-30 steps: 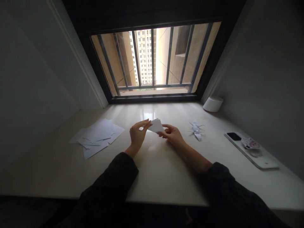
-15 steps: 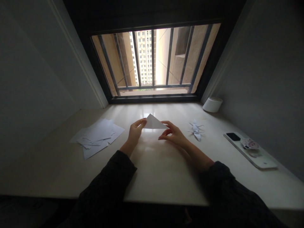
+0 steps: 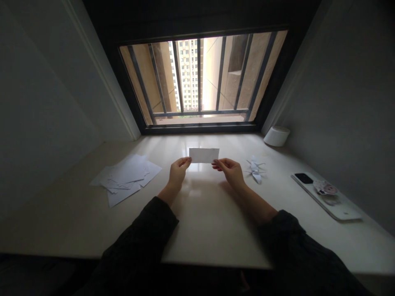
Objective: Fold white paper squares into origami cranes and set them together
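Note:
A small white folded paper (image 3: 204, 155) is held up above the pale desk (image 3: 203, 222), now showing as a flat rectangle. My left hand (image 3: 178, 172) pinches its lower left corner. My right hand (image 3: 228, 170) pinches its lower right corner. Both hands hover over the middle of the desk in front of the window. Dark sleeves cover both forearms.
A loose pile of white sheets (image 3: 126, 178) lies at the left. A folded paper crane (image 3: 255, 168) rests just right of my right hand. A phone with a sticker (image 3: 327, 193) lies at the far right, a white round container (image 3: 277, 135) by the barred window (image 3: 200, 78).
The paper went from a folded triangle to a rectangle held up by its two lower corners. Both hands rose slightly and spread apart.

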Tool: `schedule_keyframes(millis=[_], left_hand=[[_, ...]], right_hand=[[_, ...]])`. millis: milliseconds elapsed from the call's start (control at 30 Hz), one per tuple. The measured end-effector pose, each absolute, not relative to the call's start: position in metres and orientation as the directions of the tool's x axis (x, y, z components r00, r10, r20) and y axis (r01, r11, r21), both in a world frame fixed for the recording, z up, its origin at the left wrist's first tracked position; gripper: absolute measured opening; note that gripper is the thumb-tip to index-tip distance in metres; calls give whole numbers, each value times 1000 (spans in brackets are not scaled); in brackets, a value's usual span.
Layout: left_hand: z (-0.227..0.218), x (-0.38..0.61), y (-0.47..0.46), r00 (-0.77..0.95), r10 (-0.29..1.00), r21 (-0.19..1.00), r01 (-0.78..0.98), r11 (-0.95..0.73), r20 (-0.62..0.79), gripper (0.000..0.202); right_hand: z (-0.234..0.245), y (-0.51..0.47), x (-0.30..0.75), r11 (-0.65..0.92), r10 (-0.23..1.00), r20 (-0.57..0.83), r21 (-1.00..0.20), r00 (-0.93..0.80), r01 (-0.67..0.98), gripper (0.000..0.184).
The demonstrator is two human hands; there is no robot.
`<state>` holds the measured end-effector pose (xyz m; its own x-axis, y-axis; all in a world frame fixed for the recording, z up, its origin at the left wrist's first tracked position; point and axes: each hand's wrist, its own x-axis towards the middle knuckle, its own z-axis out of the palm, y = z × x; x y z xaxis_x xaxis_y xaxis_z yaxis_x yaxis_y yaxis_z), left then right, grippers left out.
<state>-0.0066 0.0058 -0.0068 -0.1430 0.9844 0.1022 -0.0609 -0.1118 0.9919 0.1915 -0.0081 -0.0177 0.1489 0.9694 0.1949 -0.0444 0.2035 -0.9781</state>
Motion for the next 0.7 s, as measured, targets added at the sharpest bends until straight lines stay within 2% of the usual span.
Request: schedule_keyframes(millis=[133, 267, 400, 500, 700], left_hand=[[-5, -1, 0, -154, 988, 999, -36, -19, 13, 41], [-3, 4, -4, -119, 992, 996, -85, 26, -36, 44], [0, 6, -6, -51, 997, 982, -184, 39, -50, 42], [4, 8, -7, -72, 997, 961, -277, -12, -9, 37], [9, 14, -10, -81, 996, 862, -508, -12, -35, 33]], right_hand=[[-17, -10, 191, 227, 950, 211, -973, 228, -48, 34], [-14, -13, 189, 275, 922, 259, -961, 288, -17, 30], [-11, -14, 186, 274, 922, 242, -959, 302, -70, 30], [-10, -15, 184, 261, 928, 216, -958, 305, -117, 30], [-14, -14, 181, 178, 954, 98, -946, 283, -271, 30]])
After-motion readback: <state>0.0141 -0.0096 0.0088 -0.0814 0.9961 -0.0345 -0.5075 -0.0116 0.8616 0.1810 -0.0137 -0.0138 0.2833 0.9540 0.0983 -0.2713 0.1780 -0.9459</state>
